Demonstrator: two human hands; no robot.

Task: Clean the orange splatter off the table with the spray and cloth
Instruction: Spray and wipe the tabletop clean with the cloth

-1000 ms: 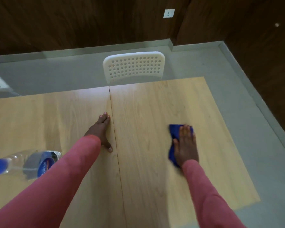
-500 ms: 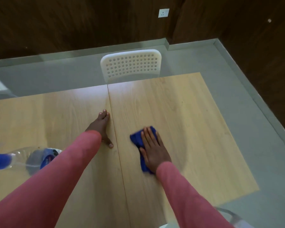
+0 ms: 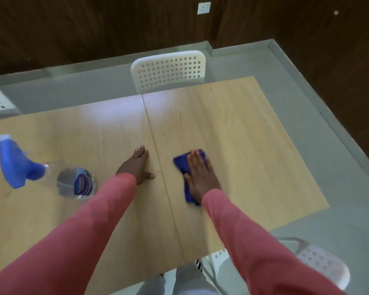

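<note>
I see a light wood-grain table [image 3: 232, 124] made of two panels, with a straight seam running from about 12 o'clock down toward 6 o'clock through its middle. A pale glare patch sits at the far edge across that seam. At 9 o'clock a clear spray bottle [image 3: 51, 177] with a blue trigger head stands on the left panel. Just left of the seam my left hand [image 3: 136, 167] lies flat, fingers straight. Just right of the seam, around 3 o'clock from it, a folded blue cloth [image 3: 188, 177] lies on the right panel under my flat right hand [image 3: 200, 177].
</note>
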